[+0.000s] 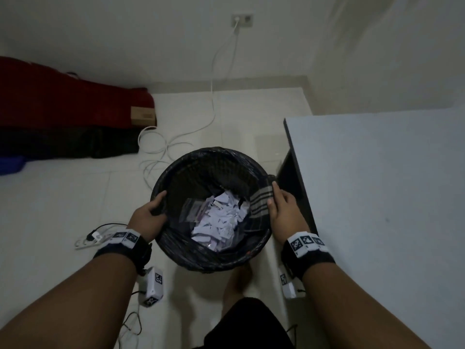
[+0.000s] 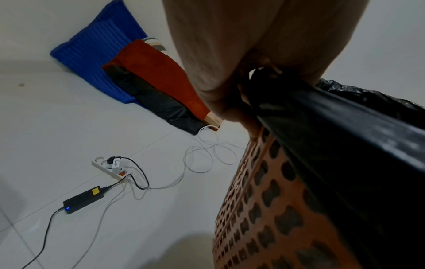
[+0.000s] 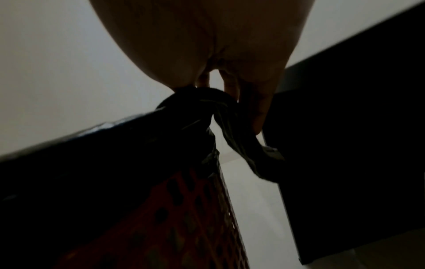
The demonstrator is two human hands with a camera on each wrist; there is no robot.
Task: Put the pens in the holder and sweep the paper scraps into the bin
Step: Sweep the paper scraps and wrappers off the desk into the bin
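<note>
Left hand (image 1: 148, 216) grips the round black-bagged orange lattice bin (image 1: 201, 258) at 9 o'clock, right hand (image 1: 285, 215) at 3. White paper scraps (image 1: 219, 222) inside. Wristband markers: no readable text.

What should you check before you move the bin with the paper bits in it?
1. Left hand grips the bin rim: ok, thumb inside, fingers outside.
2. Right hand grips the opposite rim: ok, over the black liner bag.
3. Paper scraps lie inside the bin: ok, piled at the bottom.
4. Table top swept: cannot tell, only part shows, no scraps seen there.
5. Pens in the holder: cannot tell, neither is in view.
6. Floor path free: not ok, white cable and power strip lie on the floor to the left of the bin.
</note>
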